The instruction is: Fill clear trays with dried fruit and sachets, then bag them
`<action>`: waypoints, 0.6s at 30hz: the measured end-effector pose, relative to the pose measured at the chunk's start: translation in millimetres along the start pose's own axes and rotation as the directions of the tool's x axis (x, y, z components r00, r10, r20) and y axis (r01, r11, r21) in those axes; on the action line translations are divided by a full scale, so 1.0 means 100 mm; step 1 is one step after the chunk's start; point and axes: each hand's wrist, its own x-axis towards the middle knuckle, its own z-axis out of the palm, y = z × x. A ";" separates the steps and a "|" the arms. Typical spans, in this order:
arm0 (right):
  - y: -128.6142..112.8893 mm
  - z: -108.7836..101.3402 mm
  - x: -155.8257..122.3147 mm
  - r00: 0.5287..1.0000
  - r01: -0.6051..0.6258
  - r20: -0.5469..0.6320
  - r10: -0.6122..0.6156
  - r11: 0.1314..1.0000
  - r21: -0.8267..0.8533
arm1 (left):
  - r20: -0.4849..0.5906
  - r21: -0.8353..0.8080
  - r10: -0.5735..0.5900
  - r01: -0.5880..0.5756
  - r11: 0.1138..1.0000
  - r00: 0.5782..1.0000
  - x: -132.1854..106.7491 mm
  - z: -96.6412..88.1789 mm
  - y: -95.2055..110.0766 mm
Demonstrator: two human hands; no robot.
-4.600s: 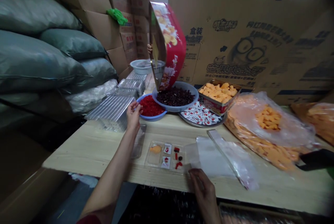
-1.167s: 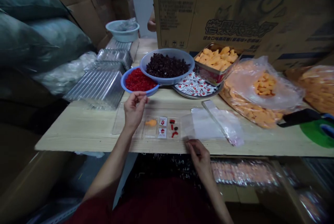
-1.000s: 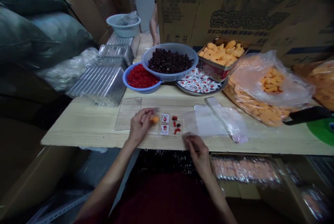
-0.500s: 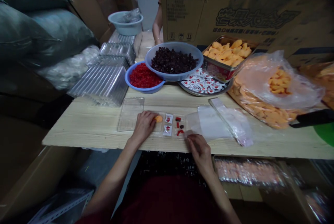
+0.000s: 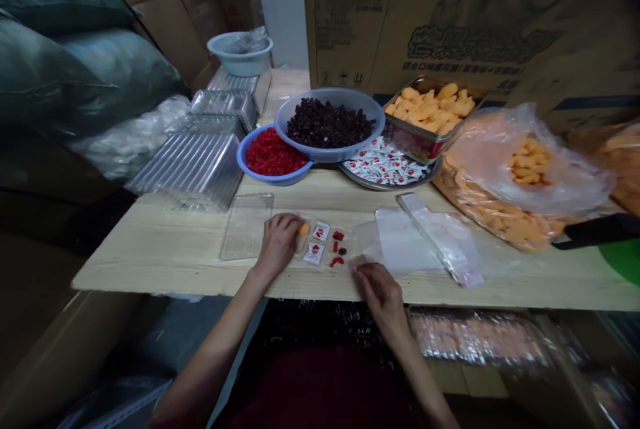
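A small clear compartment tray (image 5: pixel 325 257) lies near the front edge of the wooden table (image 5: pixel 165 256). It holds an orange piece (image 5: pixel 304 229), two white-and-red sachets (image 5: pixel 317 242) and a few red and dark fruit bits (image 5: pixel 338 249). My left hand (image 5: pixel 277 244) rests on the tray's left end, fingers curled round it and touching the orange piece. My right hand (image 5: pixel 379 284) is at the tray's right end, fingers pinched on the mouth of a clear plastic bag (image 5: pixel 400 242) lying flat beside it.
Behind stand a blue bowl of red bits (image 5: pixel 273 152), a bowl of dark dried fruit (image 5: pixel 330 124), a sachet tray (image 5: pixel 385 164) and a tin of orange pieces (image 5: pixel 431 109). Bags of orange snacks (image 5: pixel 510 176) fill the right. Stacked clear trays (image 5: pixel 193 162) sit left, a loose lid (image 5: pixel 247 226) nearby.
My left hand came back from the red bowl and settled on the tray's left end. The tray has turned slightly. A person's arm seen behind the bowls is gone.
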 end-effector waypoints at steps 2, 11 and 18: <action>-0.01 -0.15 0.14 0.998 0.054 -0.022 -0.055 0.998 -0.022 | -0.088 -0.054 -0.010 0.006 0.999 0.996 -0.05 0.01 0.00; -0.28 -1.69 2.13 0.849 0.114 -0.391 -0.355 0.846 -0.521 | -0.323 -0.243 -0.140 0.061 0.968 0.936 -0.21 -0.23 -0.04; -0.28 -2.23 3.45 0.892 -0.266 -0.452 -0.014 0.791 -0.551 | -0.283 -0.341 -0.405 0.303 0.890 0.870 -0.41 -0.22 -0.09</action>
